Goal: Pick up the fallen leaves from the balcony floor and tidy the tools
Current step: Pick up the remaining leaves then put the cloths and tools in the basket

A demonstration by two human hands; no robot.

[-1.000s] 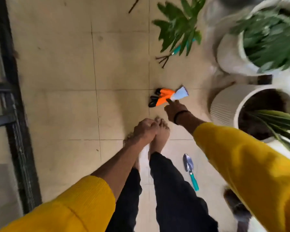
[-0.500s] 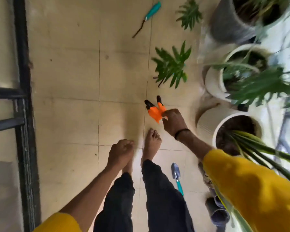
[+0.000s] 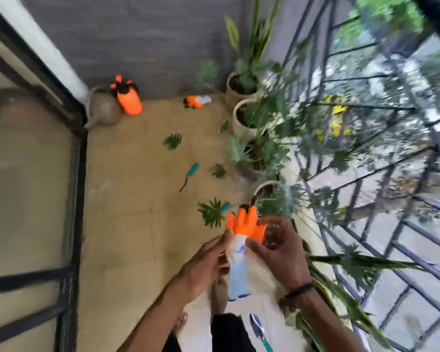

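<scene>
An orange and pale blue garden glove (image 3: 241,240) is held up in front of me, fingers pointing away. My left hand (image 3: 203,265) pinches its cuff from the left, and my right hand (image 3: 280,250) grips it from the right. Fallen green leaves lie on the tan floor: one (image 3: 211,215) just beyond the glove, one (image 3: 218,170) farther off and one (image 3: 172,141) near the middle. A second orange glove (image 3: 196,101) lies by the far wall. A teal-handled weeder (image 3: 189,175) lies mid-floor, and a trowel (image 3: 258,329) sits by my feet.
An orange spray bottle (image 3: 128,99) leans on a brown pot (image 3: 103,107) in the far corner. White pots (image 3: 241,120) with plants line the right side along a black railing (image 3: 366,224). A dark-framed glass door (image 3: 76,174) bounds the left.
My right hand lifted the glove off the floor and my left hand joined it. My view rose from my feet toward the far wall.
</scene>
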